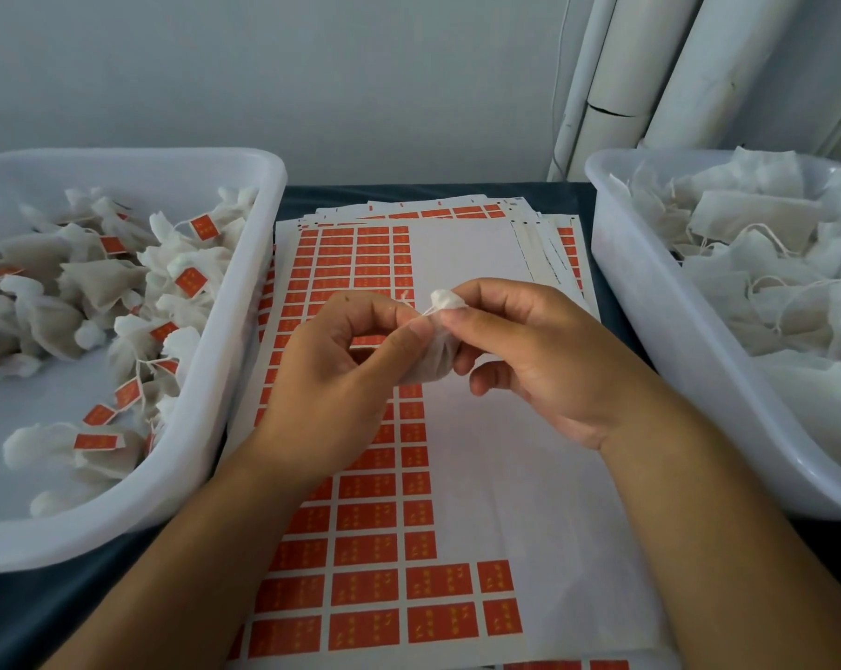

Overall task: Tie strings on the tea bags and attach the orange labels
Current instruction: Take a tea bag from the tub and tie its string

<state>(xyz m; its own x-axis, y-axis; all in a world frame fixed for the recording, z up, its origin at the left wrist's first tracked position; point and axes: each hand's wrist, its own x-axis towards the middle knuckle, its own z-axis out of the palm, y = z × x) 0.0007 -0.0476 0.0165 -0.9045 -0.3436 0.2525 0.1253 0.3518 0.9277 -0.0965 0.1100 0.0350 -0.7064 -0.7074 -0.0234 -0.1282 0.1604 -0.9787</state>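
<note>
We've got one tea bag [435,353] held up above the label sheet [481,427], centre of view, between both hands. Its gathered top pokes out as a small white puff just above the right fingers. A thin white string [421,312] runs from the bag's neck toward the left hand, short end sticking up near the left fingertips.

Right hand [529,350]: comes in from lower right, palm turned left, thumb and forefinger pinching the bag just under the puff, other fingers curled loosely below it.

Left hand [341,374]: comes in from lower left, back of hand toward us, fingers curled in, thumb and forefinger pinching the string right beside the bag. We can't tell whether the knot is closed.

Sheet lies flat on a stack of similar sheets, orange labels [365,553] in rows mostly on its left half, right part bare white.

Left tub [244,331]: white plastic, holds tied bags with orange tags. Right tub [650,302]: white plastic, heaped with flat untied bags and loose strings. Both sit on a dark table [37,616], flanking the sheets. White pipes [621,79] stand against the wall, back right.
</note>
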